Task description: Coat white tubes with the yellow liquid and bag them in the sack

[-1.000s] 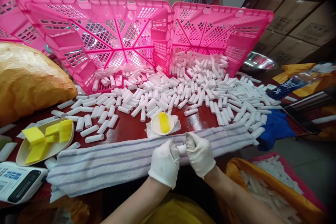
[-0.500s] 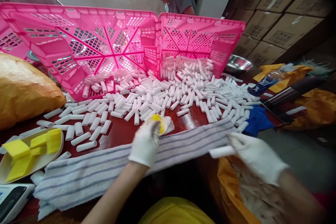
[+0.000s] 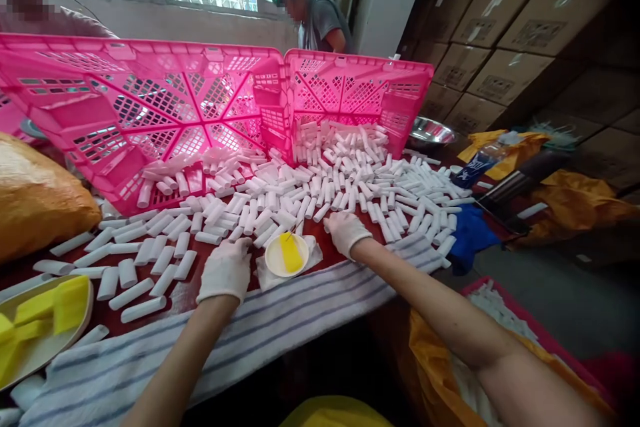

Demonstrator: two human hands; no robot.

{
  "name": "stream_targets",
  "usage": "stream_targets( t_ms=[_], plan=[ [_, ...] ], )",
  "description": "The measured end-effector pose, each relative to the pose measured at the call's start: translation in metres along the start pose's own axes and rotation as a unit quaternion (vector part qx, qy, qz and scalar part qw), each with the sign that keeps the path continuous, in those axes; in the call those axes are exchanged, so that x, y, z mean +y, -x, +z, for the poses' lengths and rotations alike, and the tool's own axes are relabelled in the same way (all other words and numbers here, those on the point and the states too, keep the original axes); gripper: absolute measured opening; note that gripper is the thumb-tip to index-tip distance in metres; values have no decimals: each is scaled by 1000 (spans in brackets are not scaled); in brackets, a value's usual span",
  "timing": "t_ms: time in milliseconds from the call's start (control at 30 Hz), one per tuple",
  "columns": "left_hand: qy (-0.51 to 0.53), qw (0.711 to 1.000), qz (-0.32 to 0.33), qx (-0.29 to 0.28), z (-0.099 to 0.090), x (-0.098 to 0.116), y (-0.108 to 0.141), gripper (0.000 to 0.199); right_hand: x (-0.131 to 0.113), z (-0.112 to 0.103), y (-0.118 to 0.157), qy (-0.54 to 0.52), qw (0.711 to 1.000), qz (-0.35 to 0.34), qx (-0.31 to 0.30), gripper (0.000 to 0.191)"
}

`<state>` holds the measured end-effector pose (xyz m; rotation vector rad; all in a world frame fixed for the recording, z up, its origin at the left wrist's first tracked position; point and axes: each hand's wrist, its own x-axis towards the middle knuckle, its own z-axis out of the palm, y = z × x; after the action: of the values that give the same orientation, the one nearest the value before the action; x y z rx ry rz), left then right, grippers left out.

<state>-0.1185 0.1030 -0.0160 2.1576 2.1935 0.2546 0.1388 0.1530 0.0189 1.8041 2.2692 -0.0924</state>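
White tubes (image 3: 286, 218), axes pointing many ways, left hand (image 3: 225, 272), right hand (image 3: 346, 233) near, grips unclear

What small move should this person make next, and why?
Probably close the right hand around the white tube at its fingers: the hand reaches to the near edge of the pile of tubes, right by that tube, though contact is unclear.

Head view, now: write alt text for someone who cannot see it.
White-gloved left hand and right hand at the near edge of scattered white tubes on a red table, either side of a small dish holding a yellow piece. Pink baskets stand behind.
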Motion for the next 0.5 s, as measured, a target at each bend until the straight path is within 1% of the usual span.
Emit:
stream_targets(
  t_ms=[100,167,200,267,333,400,467,500],
  plan=[
    [-17,1000,-4,-12,-3,-10,7,36,-1,2,-3,-31,999,11,10,24],
    [-39,999,-9,-12,-7,-12,6,35,-5,4,-5,-57,998,20,11,24],
    [-40,999,-17,-17,-9,-11,5,35,-7,4,-7,-69,997,27,10,25],
    [-17,998,-55,-35,-13,-9,1,34,-9,4,-13,-90,995,44,9,25],
    [36,993,-98,-58,-16,-9,-3,37,-5,4,-17,-113,992,57,11,27],
    [102,985,-126,-66,-16,-14,-3,42,4,5,-16,-158,985,65,28,30],
    [191,972,-126,-57,-14,-21,-1,44,14,10,-9,-217,973,60,50,32],
    [243,961,-119,-51,-12,-25,1,44,17,14,-4,-278,958,44,58,35]
  ],
)
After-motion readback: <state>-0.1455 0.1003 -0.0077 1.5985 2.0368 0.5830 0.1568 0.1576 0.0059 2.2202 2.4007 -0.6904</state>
